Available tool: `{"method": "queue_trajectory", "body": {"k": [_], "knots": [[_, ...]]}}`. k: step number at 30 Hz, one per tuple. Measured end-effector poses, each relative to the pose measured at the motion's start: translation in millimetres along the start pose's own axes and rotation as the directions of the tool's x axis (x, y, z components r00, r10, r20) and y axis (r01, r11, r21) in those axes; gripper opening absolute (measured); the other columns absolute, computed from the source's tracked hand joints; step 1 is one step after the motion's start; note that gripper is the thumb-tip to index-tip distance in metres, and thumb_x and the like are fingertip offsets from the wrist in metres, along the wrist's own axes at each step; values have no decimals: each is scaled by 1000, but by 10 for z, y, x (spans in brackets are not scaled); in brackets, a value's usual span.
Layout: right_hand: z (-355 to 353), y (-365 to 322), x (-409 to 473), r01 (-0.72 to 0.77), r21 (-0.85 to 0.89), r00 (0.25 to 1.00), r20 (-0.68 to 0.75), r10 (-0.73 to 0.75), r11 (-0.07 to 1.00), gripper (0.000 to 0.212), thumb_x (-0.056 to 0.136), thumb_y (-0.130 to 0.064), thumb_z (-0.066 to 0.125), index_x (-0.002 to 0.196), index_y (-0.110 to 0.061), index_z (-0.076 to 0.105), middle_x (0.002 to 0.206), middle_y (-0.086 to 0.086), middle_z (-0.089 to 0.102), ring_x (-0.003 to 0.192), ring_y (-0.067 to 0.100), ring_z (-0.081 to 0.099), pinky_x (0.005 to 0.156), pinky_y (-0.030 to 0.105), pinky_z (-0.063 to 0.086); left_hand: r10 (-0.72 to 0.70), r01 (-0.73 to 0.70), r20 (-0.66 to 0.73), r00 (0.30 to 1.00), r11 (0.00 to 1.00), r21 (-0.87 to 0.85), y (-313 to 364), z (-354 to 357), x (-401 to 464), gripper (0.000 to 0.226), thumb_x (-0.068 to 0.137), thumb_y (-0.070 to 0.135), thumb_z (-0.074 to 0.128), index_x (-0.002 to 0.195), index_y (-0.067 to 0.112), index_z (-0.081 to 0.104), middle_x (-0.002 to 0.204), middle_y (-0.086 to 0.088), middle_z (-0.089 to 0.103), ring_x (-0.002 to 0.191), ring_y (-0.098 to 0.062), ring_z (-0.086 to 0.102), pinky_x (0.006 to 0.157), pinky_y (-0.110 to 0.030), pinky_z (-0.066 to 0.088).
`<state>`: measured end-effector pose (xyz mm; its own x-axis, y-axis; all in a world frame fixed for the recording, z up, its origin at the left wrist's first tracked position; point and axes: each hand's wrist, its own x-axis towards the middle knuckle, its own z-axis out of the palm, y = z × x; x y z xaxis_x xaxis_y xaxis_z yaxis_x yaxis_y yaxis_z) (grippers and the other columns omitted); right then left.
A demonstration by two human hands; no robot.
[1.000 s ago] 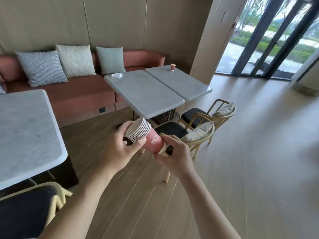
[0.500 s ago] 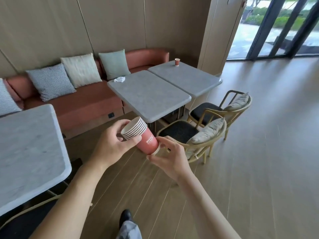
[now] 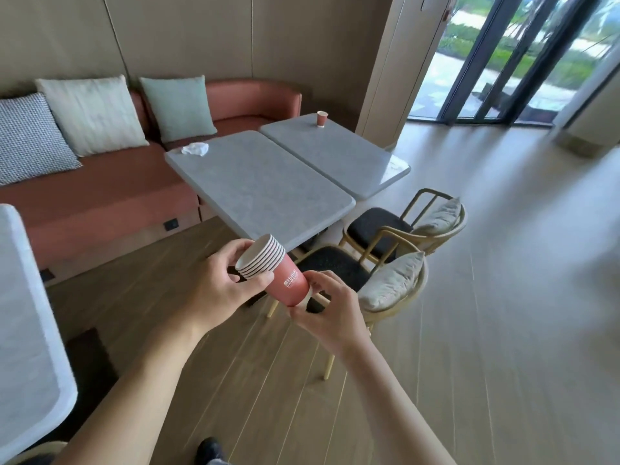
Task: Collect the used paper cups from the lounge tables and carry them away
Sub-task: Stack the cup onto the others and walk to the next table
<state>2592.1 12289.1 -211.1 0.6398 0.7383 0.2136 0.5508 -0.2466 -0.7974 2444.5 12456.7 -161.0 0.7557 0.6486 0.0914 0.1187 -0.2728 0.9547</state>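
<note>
Nested cup stack (image 3: 273,271) – light, crushable paper; left hand (image 3: 218,290) curls around the rims, right hand (image 3: 330,312) pinches the base, probably firmly enough.

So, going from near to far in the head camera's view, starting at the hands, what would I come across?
Stack of nested pink paper cups held in both hands → near grey stone-look table → crumpled white tissue at its far edge → single pink paper cup on the far grey table → beige panelled wall.
</note>
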Motion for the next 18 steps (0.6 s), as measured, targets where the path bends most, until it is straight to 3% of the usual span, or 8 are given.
{"method": "queue_trajectory", "body": {"k": [6,12,18], "knots": [[623,-366,882,35,-18,999,14,-34,999,57,70,-33,90,125,-32,72,107,-16,65,103,10,64,88,29,55,9,-10,-32,999,998,-55,-247,-832,675,69,71,59,76,128,23,65,117,3,72,114,-22,69,98,-64,53],[1149,-622,1510,98,-43,993,74,-95,994,60,73,-40,89,129,-34,69,111,-23,65,109,-2,60,88,3,42,27,-30,-82,996,999,-32,-519,-1495,1052,62,76,63,74,127,30,65,113,10,73,108,-17,71,97,-53,57],[1632,-773,2093,125,-25,979,166,-120,992,59,72,-37,90,127,-38,68,110,-26,64,110,-7,58,89,-1,37,-3,-8,-178,984,998,-61,-798,-1950,1351,66,75,63,75,131,30,63,119,10,73,110,-19,72,98,-50,57]]}}
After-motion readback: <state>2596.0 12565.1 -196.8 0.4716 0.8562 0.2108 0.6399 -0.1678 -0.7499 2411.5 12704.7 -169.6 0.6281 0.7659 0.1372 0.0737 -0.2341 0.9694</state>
